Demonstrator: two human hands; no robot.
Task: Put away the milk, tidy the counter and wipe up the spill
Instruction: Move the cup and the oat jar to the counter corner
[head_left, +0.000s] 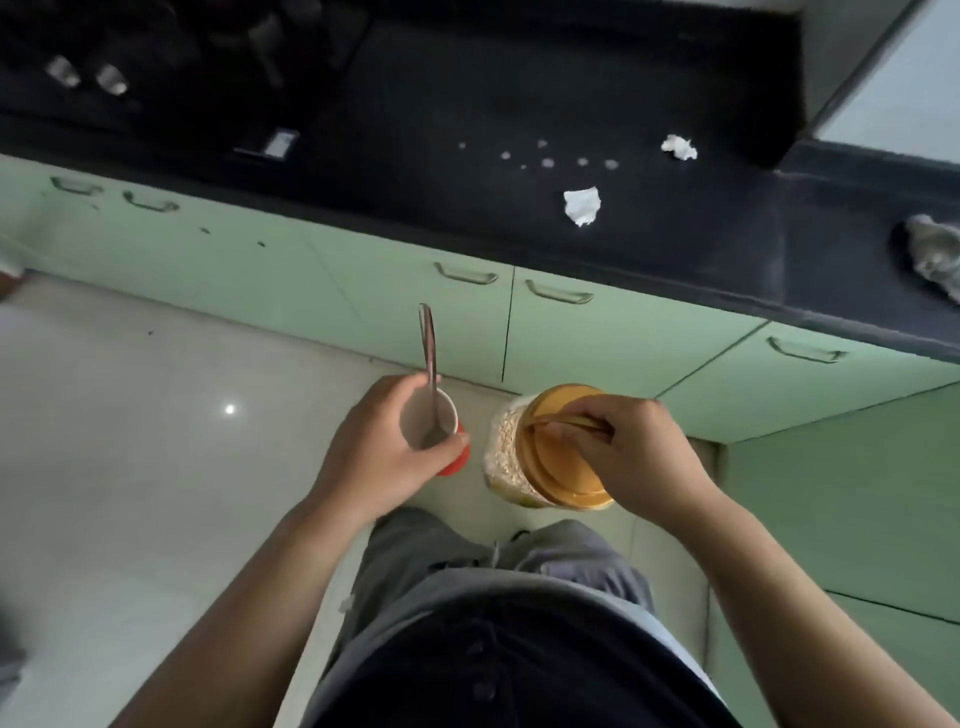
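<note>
Left hand (374, 452) round cup (423, 415); tissues (582, 205) beyond

A spoon (429, 353) is set in the cup (415, 421), left of the jar (545, 467), and two tissues (582, 205) (679, 147) are seen on the counter (675, 260) behind.

Left hand (374, 452): curled round a cup (415, 415), just left of the jar (501, 441). Right hand (639, 452): atop the jar, fingers gripping its lid handle (566, 418). Forearms: bare, extended forward.
</note>
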